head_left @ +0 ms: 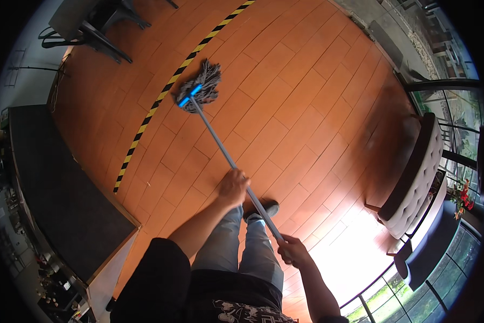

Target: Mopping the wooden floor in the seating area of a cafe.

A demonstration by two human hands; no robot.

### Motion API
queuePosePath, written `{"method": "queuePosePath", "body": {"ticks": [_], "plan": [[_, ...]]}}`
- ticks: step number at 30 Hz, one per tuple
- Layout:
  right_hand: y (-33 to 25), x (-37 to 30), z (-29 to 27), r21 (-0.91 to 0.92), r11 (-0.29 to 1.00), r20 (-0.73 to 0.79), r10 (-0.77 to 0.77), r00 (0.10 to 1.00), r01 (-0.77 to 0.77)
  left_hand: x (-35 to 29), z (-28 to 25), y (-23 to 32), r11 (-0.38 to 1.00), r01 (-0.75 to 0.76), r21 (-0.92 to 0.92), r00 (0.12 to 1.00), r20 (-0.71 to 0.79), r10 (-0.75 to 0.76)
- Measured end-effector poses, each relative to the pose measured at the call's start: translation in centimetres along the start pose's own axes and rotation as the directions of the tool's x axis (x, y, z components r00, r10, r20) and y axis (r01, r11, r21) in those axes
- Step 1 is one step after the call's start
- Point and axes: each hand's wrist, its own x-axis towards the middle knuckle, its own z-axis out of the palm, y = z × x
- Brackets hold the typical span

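A string mop (220, 144) with a long grey handle slants across the middle of the view. My left hand (234, 187) is wrapped round the handle partway down, in front of my legs. Near the handle's upper end, my right hand (294, 251) grips it, close to my right hip. The mop's blue clamp (190, 95) and its grey strands (205, 81) rest on the orange tiled floor (285, 107), against the black-and-yellow striped tape (161, 96). The strands are fanned out to the right of the clamp.
On the left stands a dark-topped counter (53, 177). Dark furniture (91, 32) is at the far left. A tufted bench (414, 183) lines the right side by the windows, near red flowers (462, 198). My shoe (262, 209) is beside the handle. Bright light falls on the floor at lower right.
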Motion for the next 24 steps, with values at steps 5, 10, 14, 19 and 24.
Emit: {"method": "queuePosePath", "body": {"ticks": [5,10,14,19,24], "plan": [[-3.9,4.3,6.8,-0.055,0.994,0.056,-0.091,0.994,0.094,3.7,-0.8,-9.2,0.957,0.139,0.256,0.980,0.106,-0.170],[0.1,4.8,6.3,-0.027,0.987,0.034,-0.154,0.987,0.155,2.1,-0.3,-7.4,0.950,0.094,0.298,0.979,0.145,-0.142],[6.8,0.2,0.8,0.098,0.995,-0.083,-0.020,0.996,0.028,-0.8,4.2,-0.2,0.973,-0.053,0.226,0.985,0.171,0.014],[12.5,-9.8,-5.8,0.113,0.993,-0.175,0.055,0.983,-0.036,-5.8,9.2,11.2,0.985,-0.169,0.047,0.980,-0.102,0.173],[16.6,-19.0,-8.4,-0.011,0.990,-0.345,0.125,0.930,-0.138,-7.4,5.3,17.9,0.904,-0.333,-0.269,0.844,0.342,0.413]]}}
